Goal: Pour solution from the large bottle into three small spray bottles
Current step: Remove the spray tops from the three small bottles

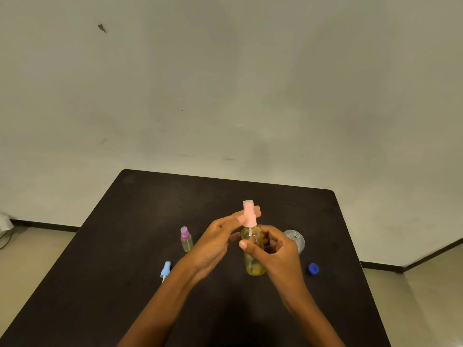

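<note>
Plain room: grey wall [225,83], black table [140,221]

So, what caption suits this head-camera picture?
Right hand grips a filled spray bottle while left hand pinches its pink sprayer; a purple-capped bottle stands on the table.

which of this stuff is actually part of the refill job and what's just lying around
Job: pink-top bottle, gripped by the right hand, with the left hand pinching its top; purple-top bottle; blue spray top; large bottle; blue cap.

Lying about: white object on the floor, far left.
</note>
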`<state>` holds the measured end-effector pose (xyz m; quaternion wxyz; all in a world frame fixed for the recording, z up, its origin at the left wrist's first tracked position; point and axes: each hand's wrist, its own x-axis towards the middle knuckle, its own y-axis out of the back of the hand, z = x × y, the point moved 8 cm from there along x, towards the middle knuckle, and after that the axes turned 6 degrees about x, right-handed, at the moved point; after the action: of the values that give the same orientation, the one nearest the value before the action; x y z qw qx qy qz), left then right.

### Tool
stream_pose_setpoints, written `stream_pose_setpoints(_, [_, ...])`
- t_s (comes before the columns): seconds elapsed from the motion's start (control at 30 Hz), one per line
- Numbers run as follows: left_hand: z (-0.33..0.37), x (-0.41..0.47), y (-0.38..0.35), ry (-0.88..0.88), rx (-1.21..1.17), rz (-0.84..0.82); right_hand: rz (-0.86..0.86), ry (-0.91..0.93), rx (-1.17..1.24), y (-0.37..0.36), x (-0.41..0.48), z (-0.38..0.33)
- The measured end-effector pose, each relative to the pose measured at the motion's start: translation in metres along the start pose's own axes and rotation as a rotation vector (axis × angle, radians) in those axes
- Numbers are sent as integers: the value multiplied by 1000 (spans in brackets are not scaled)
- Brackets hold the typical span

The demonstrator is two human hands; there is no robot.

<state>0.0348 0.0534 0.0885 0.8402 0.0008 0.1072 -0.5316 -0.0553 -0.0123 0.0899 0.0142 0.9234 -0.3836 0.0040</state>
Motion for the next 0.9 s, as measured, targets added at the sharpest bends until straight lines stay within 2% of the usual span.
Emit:
stream_pose_setpoints(0.33, [0,2,7,-27,11,104,-12,16,-22,-4,-1,0])
stream_pose_setpoints(0.63, [3,-3,6,-27,-36,3,-17,7,9,-5,-1,-1])
stream_pose_setpoints(0.9, [-2,-1,15,-3,-36,102,-5,6,-8,-5,-1,1])
